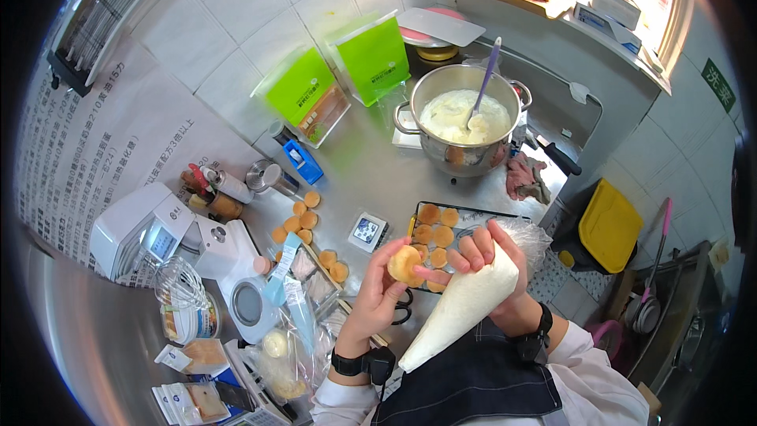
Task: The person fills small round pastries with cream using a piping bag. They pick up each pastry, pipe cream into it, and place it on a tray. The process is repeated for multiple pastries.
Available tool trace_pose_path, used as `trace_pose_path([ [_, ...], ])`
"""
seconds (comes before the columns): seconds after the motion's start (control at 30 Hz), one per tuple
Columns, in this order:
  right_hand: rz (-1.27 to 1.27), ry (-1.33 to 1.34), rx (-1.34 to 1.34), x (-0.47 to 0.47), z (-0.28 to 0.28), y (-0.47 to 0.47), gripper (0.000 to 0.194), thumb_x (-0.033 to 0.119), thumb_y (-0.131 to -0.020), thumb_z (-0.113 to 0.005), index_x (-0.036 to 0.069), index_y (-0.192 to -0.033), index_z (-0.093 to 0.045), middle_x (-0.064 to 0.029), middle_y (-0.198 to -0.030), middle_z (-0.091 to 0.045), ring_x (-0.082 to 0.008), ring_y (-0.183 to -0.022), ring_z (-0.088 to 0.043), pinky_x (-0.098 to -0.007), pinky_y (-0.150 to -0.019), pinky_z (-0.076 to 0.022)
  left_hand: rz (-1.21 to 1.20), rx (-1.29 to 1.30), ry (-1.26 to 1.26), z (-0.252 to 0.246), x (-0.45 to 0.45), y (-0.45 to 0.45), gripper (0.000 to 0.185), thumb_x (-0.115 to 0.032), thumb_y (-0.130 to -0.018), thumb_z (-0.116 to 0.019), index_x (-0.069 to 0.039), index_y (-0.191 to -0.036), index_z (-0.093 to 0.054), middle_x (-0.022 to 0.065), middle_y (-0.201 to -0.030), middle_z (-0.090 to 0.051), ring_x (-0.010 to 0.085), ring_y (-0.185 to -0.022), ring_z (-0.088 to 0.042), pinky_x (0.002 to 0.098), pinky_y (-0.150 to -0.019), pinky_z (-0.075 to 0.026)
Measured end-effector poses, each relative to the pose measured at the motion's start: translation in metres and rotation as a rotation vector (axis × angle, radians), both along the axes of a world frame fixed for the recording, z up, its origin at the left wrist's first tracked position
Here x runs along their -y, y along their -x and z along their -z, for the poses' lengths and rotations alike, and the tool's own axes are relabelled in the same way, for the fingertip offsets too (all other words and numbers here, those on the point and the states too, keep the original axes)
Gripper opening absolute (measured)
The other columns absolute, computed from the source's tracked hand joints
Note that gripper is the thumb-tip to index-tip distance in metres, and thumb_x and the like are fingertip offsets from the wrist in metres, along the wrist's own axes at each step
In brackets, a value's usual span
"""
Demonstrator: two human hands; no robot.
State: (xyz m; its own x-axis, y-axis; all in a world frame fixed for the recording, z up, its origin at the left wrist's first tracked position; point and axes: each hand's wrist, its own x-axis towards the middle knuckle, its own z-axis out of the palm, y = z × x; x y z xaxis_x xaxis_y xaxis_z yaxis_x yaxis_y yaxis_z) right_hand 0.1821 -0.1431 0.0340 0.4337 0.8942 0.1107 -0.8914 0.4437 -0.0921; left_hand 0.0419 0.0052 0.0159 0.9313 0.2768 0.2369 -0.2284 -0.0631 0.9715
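My left hand (pixel 378 299) holds a small round golden pastry (pixel 404 264) between thumb and fingers. A full piping bag of pale cream (pixel 464 307) is gripped at its gathered upper end by my right hand (pixel 473 250). The bag slants down and left, its narrow tip near my apron. One finger of my right hand reaches to the pastry and appears to touch it. Just beyond my hands, more round pastries (pixel 443 236) lie on a dark-rimmed tray (pixel 473 211), partly hidden by my fingers. Further pastries (pixel 308 220) sit loose on the steel table (pixel 355 189).
A steel pot (pixel 461 157) of whipped cream holds a purple-handled spatula (pixel 488 74). Black-handled scissors (pixel 403 307) lie by my left wrist. A small digital timer (pixel 368 231), a stand mixer (pixel 195 236), a whisk (pixel 183 281) and a crumpled cloth (pixel 525 177) surround the work area.
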Motion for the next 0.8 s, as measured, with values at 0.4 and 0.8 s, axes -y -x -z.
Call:
trace_pose_path([
  [0.4,-0.025,-0.010,-0.111,0.003,0.013,-0.003,0.053,0.034,-0.104,-0.019,0.010,-0.068,-0.048,-0.0050,-0.068,-0.049,-0.0251,-0.089,-0.051,-0.0618,-0.091,-0.0431,0.011,-0.061,-0.494,-0.020,0.002,0.005,0.052,-0.016,-0.085,-0.070,-0.005,-0.131,-0.050,0.0155,-0.137,-0.047,0.0290,-0.120,-0.053,0.0370,-0.100,-0.043],
  [0.8,-0.210,-0.103,-0.174,-0.003,0.016,-0.006,0.050,0.033,-0.103,-0.021,0.010,-0.067,-0.046,-0.0059,-0.072,-0.051,-0.0236,-0.079,-0.043,-0.0544,-0.085,-0.0435,0.043,-0.055,-0.397,-0.026,0.002,0.000,0.044,-0.015,-0.086,-0.068,-0.004,-0.126,-0.055,0.0138,-0.130,-0.054,0.0262,-0.118,-0.054,0.0349,-0.097,-0.044],
])
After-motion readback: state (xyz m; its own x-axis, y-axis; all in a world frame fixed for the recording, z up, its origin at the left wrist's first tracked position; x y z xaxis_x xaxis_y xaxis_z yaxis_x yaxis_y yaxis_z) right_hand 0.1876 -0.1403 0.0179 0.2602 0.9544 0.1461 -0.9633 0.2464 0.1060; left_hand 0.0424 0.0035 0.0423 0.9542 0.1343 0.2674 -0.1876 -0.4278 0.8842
